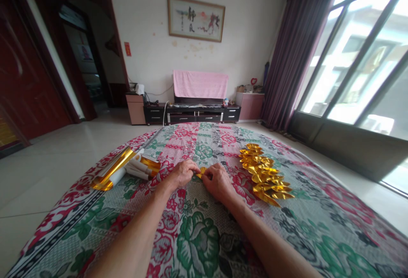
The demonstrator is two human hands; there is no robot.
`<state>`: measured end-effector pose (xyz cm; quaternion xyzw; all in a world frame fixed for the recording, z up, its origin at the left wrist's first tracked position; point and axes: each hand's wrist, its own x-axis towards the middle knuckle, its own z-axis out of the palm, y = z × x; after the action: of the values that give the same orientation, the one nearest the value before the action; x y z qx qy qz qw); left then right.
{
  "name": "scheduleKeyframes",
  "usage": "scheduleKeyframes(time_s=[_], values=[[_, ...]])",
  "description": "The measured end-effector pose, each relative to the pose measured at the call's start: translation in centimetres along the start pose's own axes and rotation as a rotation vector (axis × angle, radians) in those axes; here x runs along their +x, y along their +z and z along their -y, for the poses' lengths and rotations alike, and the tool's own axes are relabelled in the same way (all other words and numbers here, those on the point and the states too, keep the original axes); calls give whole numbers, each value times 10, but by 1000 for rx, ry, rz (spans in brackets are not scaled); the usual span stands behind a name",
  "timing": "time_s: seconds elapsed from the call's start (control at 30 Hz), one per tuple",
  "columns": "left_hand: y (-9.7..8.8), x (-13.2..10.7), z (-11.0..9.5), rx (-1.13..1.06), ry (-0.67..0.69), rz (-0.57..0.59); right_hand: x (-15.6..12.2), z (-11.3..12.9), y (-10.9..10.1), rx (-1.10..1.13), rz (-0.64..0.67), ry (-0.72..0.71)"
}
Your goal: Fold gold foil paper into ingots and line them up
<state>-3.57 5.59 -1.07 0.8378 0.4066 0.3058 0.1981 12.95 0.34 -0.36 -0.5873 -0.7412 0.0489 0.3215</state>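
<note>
My left hand (183, 173) and my right hand (217, 181) meet over a flowered cloth (197, 235), both pinching a small piece of gold foil paper (201, 171) between their fingertips. Most of the paper is hidden by the fingers. To the right of my right hand lies a row of several folded gold paper shapes (265, 175). To the left of my left hand lie rolled and loose gold foil sheets (126, 168) with white backing.
The cloth covers a low surface above a pale tiled floor (47, 171). A dark TV cabinet (191, 113) with a pink cover stands at the far wall. A dark curtain (296, 52) and large windows are at right, a doorway at left.
</note>
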Motion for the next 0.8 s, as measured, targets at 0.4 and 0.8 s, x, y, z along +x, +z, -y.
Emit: scheduleKeyframes(time_s=[0.4, 0.8], values=[[4, 0, 3, 28, 6, -28, 1, 2, 6, -82, -32, 31], [7, -1, -7, 74, -53, -84, 1, 1, 6, -43, -28, 22]])
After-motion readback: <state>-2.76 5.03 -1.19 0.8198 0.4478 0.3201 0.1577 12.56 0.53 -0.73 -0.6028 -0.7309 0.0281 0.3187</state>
